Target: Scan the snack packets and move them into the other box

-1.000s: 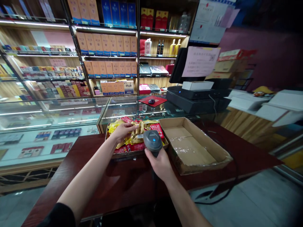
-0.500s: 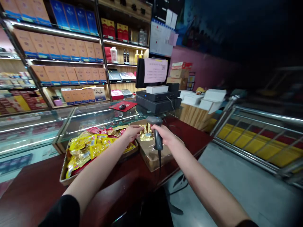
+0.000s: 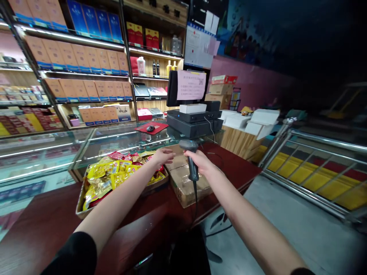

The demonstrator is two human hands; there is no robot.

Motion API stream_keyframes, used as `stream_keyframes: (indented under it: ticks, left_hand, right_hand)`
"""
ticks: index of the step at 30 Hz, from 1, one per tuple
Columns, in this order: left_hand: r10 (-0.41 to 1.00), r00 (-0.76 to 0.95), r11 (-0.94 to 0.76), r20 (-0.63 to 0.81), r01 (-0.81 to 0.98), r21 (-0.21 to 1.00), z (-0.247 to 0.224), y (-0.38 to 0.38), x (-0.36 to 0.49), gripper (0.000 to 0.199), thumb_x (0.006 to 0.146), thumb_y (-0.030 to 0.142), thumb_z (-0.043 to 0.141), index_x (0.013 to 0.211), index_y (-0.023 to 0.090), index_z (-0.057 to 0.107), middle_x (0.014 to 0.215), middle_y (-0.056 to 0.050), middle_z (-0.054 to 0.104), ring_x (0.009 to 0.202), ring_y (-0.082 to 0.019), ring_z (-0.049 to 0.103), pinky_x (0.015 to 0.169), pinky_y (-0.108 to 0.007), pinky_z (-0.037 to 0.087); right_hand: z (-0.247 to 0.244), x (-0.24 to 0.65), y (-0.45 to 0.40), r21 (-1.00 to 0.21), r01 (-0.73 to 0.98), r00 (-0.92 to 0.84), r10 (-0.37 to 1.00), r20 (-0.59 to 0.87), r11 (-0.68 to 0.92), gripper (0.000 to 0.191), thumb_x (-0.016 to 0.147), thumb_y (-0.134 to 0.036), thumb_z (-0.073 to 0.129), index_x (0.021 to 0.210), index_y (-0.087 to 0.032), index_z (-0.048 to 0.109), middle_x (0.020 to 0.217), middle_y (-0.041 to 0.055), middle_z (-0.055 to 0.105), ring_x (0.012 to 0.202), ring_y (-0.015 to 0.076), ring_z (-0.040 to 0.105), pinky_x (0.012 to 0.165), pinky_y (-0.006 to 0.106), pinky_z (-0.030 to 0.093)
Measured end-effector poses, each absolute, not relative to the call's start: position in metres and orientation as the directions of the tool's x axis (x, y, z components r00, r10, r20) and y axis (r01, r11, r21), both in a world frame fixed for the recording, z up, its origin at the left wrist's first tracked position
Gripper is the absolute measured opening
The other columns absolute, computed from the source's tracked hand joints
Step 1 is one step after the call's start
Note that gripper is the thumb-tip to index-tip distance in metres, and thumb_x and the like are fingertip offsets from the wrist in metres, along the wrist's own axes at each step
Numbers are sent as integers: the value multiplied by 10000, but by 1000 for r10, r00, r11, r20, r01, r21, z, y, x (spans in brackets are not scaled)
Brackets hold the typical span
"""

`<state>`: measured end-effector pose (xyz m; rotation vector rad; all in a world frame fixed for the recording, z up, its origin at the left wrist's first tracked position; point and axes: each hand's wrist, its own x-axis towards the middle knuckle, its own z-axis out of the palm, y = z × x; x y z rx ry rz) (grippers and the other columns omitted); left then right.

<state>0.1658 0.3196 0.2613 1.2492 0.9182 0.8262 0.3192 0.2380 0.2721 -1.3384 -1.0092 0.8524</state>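
Black corded barcode scanner sits clenched in my right hand just above a brown cardboard box, the step in hand. My left hand's fingers hang open, holding nothing, beside the box (yellow snack packets heap in a tray left of it) on a dark red counter, lit shelves of boxed liquor beyond it.

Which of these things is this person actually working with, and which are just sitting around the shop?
Being worked with:
right hand, gripping a handheld barcode scanner
left hand, open, over yellow snack packets
cardboard tray holding those packets
flat cardboard box beside it

Just sitting around:
computer mouse
till screen
shelves of boxed goods
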Motion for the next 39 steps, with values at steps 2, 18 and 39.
stream_keyframes:
  ticks: [2,18,39]
  left_hand:
    - [912,403,74,-73,14,997,266,320,134,443,528,262,850,885,106,639,778,-70,662,758,-181,644,682,-329,545]
    - [906,105,-326,411,792,517,246,261,-60,290,767,319,603,1024,204,671,930,-87,660,851,-231,612,796,-342,452]
    - [873,-62,-223,483,830,511,233,244,-32,581,736,287,644,1293,255,484,1019,-96,582,979,-282,537,895,-427,366]
  right_hand:
    - [270,293,245,-998,17,287,956,67,65,202,594,-253,663,771,-156,659,638,-12,611,604,119,535,569,227,435]
    - [243,142,264,-999,25,15,999,39,39,179,631,-291,662,757,-164,667,652,-19,626,636,127,549,638,248,427]
    - [222,144,255,-990,-136,106,994,14,29,268,623,-304,674,846,-156,669,711,-6,660,676,145,583,668,262,446]
